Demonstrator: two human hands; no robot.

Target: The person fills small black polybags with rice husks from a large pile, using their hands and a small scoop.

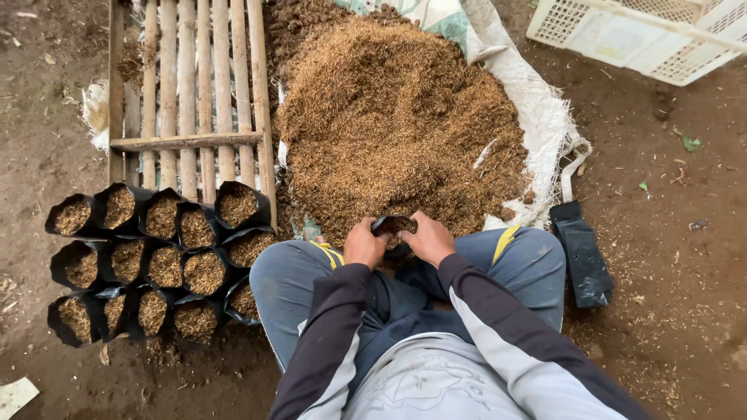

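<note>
Small black grow bag (pixel 394 227): held between the knees at the near edge of the husk pile (pixel 397 117), mouth open, partly filled with brown husk.

Left hand (pixel 364 244): clasped on the bag's left rim.

Right hand (pixel 427 238): clasped on the bag's right rim.

Husk pile: heaped on a white woven sack (pixel 537 109), far side of the hands.

Filled black bags (pixel 156 260): upright in close rows, left of the person's knee.

Bamboo slat rack (pixel 194 85): flat on the soil, beyond those bags.

Stack of empty black bags (pixel 582 253): on the ground, right of the knee.

White plastic crate (pixel 646 35): far right.
</note>
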